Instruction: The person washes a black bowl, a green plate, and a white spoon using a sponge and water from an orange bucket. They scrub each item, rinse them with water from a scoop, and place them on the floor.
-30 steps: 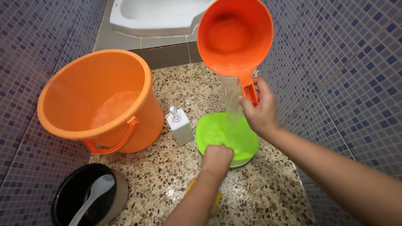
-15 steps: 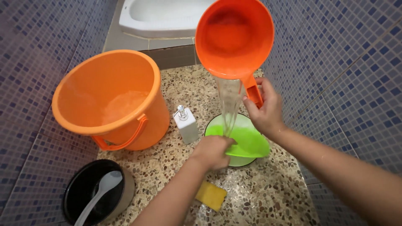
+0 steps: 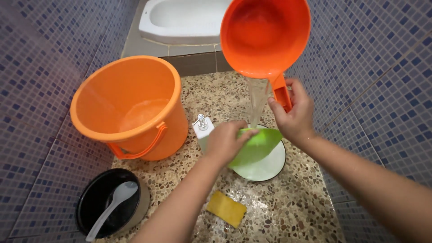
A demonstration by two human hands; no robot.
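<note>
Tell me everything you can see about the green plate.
The green plate is bright lime, glossy plastic by its look, round and shallow. It is tilted on edge above a white plate lying on the pebbled floor. The left hand grips its left rim. Water pours onto its upper edge from the orange dipper, which the right hand holds by the handle. Its surface looks wet.

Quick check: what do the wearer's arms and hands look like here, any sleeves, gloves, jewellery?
Both forearms are bare as far as the frame shows, no sleeves in view. Left hand and right hand wear no gloves; no rings, watch or wristbands are visible. No markings to see.
</note>
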